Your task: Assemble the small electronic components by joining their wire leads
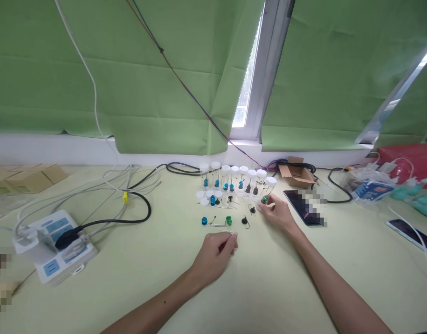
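At the right end of a row of clear jars [226, 182] with white lids, my right hand [277, 211] has its fingers around a similar jar [270, 185] containing a green part. That jar tilts slightly and appears close to the tabletop. My left hand [216, 253] is closed in a loose fist low over the table; whatever its fingers may pinch is hidden. A thin metal rod [227, 231] shows just beyond its knuckles. Between the hands and the row lie a blue knob-like part [204, 221], a green one [229, 220], black ones [244, 221] and bent metal pins [216, 225].
Loose white lids [204, 201] sit before the jars. To the right are a dark phone [302, 206], an open cardboard box [296, 175] and a plastic bag [369, 185]. A white power strip [65, 250] with cables [143, 204] occupies the left; green blinds [181, 93] hang behind.
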A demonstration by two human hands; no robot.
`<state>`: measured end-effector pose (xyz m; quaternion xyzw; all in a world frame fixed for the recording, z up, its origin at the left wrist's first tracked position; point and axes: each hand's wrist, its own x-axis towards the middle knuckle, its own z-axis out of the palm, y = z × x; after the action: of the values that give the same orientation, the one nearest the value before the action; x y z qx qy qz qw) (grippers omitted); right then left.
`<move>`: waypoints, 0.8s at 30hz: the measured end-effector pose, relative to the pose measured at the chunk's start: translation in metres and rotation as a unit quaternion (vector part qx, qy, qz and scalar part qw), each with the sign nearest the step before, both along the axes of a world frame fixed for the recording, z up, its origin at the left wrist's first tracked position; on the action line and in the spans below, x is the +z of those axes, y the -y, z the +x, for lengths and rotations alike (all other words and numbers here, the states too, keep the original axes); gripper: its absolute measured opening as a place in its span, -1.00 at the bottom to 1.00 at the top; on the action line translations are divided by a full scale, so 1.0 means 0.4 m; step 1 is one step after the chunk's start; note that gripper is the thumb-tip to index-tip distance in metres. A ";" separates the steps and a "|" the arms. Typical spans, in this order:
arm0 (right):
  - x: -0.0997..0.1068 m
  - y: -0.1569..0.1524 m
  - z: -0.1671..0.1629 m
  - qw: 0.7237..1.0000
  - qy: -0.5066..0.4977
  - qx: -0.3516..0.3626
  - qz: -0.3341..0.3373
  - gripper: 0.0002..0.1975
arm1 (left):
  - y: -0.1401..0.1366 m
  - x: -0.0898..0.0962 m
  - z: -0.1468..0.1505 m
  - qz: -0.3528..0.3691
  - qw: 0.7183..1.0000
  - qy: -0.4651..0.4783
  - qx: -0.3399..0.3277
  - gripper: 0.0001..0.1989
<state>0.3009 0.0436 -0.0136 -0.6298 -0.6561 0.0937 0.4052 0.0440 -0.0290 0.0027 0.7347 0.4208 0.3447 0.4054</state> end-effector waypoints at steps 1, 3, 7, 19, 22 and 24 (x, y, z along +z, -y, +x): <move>0.001 0.000 -0.002 1.000 -0.009 0.003 0.001 -0.77 | 0.000 0.000 0.000 0.000 1.000 0.000 0.000 -0.54; -0.001 -0.001 -0.007 1.000 -0.023 0.001 0.005 -0.73 | 0.000 0.001 0.000 -0.002 1.000 -0.001 0.000 -0.53; -0.005 -0.004 -0.014 0.999 -0.027 -0.011 0.020 -0.70 | 0.001 0.002 0.000 0.000 1.000 -0.008 -0.001 -0.52; -0.010 -0.001 -0.009 0.999 -0.009 0.002 0.031 -0.78 | 0.003 0.000 0.000 0.000 1.000 -0.012 -0.002 -0.53; -0.013 0.000 -0.011 0.999 -0.016 0.007 0.036 -0.79 | 0.003 0.002 0.000 0.003 1.000 -0.012 -0.001 -0.53; -0.015 0.000 -0.013 0.999 -0.018 0.008 0.040 -0.79 | 0.003 0.004 0.001 0.002 1.000 -0.009 -0.002 -0.53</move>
<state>0.2959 0.0437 -0.0195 -0.6062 -0.6567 0.0824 0.4411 0.0444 -0.0303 0.0044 0.7397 0.4221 0.3375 0.4008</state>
